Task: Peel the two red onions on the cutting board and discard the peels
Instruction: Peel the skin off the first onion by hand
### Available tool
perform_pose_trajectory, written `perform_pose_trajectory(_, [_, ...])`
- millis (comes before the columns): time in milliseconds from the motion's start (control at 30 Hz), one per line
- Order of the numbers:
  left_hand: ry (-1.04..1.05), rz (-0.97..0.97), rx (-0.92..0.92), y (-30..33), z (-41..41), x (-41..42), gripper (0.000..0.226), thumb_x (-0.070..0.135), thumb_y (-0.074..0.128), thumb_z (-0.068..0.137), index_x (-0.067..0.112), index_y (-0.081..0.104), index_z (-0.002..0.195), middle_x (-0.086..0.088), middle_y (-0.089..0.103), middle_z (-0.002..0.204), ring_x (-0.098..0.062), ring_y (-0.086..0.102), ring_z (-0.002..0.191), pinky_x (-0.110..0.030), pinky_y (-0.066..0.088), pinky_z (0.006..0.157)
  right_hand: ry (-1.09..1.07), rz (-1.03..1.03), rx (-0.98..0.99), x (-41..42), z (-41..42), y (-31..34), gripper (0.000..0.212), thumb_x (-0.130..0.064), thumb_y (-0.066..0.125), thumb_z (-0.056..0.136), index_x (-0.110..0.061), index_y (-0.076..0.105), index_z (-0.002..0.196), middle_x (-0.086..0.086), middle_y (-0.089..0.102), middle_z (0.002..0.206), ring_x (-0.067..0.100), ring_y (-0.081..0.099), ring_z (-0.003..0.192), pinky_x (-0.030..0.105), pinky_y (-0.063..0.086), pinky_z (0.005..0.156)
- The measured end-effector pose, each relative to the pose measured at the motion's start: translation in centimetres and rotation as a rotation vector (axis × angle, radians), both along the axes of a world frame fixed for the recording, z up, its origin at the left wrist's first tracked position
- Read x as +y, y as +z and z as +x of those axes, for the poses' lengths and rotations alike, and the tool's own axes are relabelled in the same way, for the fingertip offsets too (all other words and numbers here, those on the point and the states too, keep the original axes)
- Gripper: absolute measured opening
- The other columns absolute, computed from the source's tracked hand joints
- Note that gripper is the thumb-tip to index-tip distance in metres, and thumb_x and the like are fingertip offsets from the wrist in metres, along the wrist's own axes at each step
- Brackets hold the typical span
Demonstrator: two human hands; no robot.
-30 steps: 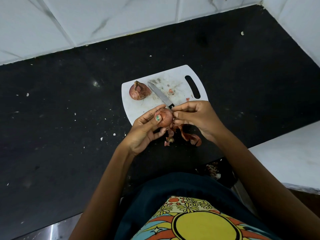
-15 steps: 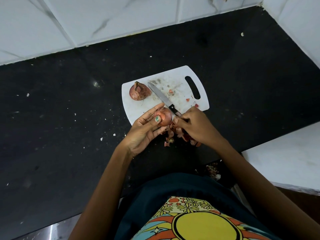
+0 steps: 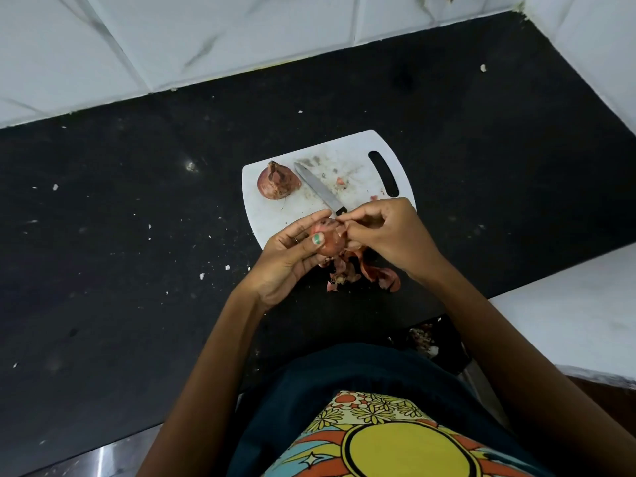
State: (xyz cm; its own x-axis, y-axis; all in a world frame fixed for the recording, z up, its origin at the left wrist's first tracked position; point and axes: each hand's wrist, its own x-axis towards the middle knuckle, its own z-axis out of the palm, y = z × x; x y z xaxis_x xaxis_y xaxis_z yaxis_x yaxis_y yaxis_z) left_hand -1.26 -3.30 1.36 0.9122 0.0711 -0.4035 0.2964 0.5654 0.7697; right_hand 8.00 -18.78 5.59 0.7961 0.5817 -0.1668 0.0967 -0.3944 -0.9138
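— Black stone counter (image 3: 144,304), speckled with pale crumbs, ran up to white marbled wall tiles (image 3: 206,39) at the back and on the right. What lay on it?

— The white cutting board (image 3: 268,215), set at a slant, with its handle slot toward the right. On its left part sat the unpeeled onion (image 3: 278,181), papery skin still on and its dry tip pointing up. Just beside that onion lay the knife (image 3: 320,191), blade on the board and the dark handle end running under the hands.

— And the hands?

— They were together over the near edge of the board. The left hand (image 3: 289,259) cupped the second onion (image 3: 327,239), fingers curled behind it and the thumb, its nail painted green, pressed on the front. The right hand (image 3: 385,235) was at the onion's top, fingertips drawn together as if pinching skin there; whether they really had hold of a strip I could not tell, since the fingers covered it.

— Was that onion bare?

— Partly. Its surface looked smooth and pinkish, with a dark patch at the top.

— Where were the peels?

— A small heap of reddish peels (image 3: 364,273) lay on the counter just beneath the hands, at the board's near edge. A few red flecks were on the board as well.
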Motion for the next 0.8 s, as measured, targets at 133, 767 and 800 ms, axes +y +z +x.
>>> perform_pose_trajectory(133, [0.015, -0.004, 0.009, 0.1, 0.0, 0.2, 0.040, 0.011, 0.059, 0.077, 0.017, 0.062, 0.117, 0.003, 0.073, 0.105, -0.010, 0.069, 0.092, -0.018, 0.056, 0.074, -0.040, 0.094, 0.153, -0.1, 0.1, 0.0, 0.014, -0.001, 0.063, 0.088, -0.003, 0.071, 0.099, 0.011, 0.073, 0.087, 0.020, 0.073, 0.076, 0.031, 0.060, 0.072])
perform_pose_trajectory(767, [0.074, 0.031, -0.003, 0.4, 0.6, -0.6, 0.049, 0.008, 0.068, 0.072, 0.013, 0.062, 0.121, -0.006, 0.071, 0.110, -0.018, 0.066, 0.105, -0.025, 0.055, 0.089, -0.194, 0.154, 0.184, 0.5, -0.9, -0.2, 0.008, -0.009, 0.072, 0.083, -0.002, 0.068, 0.086, 0.013, 0.071, 0.083, 0.018, 0.072, 0.071, 0.028, 0.059, 0.066])
perform_pose_trajectory(800, [0.069, 0.013, -0.004, 0.5, 0.6, -0.5, 0.048, 0.008, 0.066, 0.072, 0.014, 0.062, 0.120, -0.004, 0.073, 0.107, -0.016, 0.067, 0.102, -0.023, 0.055, 0.086, -0.220, 0.187, 0.238, 0.4, -0.7, -0.3, 0.009, -0.007, 0.071, 0.083, 0.000, 0.067, 0.087, 0.014, 0.070, 0.081, 0.019, 0.072, 0.070, 0.030, 0.060, 0.066])
